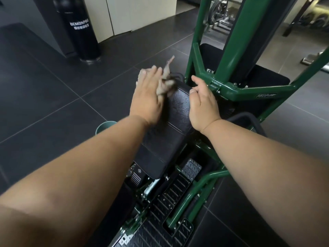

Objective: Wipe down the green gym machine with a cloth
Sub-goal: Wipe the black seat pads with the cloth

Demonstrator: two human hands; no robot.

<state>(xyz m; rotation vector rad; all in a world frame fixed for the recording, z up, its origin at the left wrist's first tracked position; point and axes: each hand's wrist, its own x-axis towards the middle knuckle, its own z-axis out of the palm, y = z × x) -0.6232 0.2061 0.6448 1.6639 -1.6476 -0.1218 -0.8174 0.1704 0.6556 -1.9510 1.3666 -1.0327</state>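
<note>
The green gym machine (231, 50) stands ahead of me, its frame rising at the upper right. Its long black pad (170, 129) runs from my forearms up to the frame. My left hand (147, 97) is at the pad's upper left edge and holds a grey-brown cloth (164, 84). The cloth is blurred, bunched at the thumb side, and one end flicks up past my fingertips. Those fingers lie fairly straight over it, and the thumb is hidden. My right hand (203, 106) rests against the pad's right edge with its fingers loosely curled, holding nothing.
Black treaded footplates (170, 202) and green bars lie below the pad. A green cup or bucket rim (105, 126) shows on the dark tiled floor under my left forearm. A black punching bag (80, 27) stands at the back left. Weight racks (219, 16) are behind the frame.
</note>
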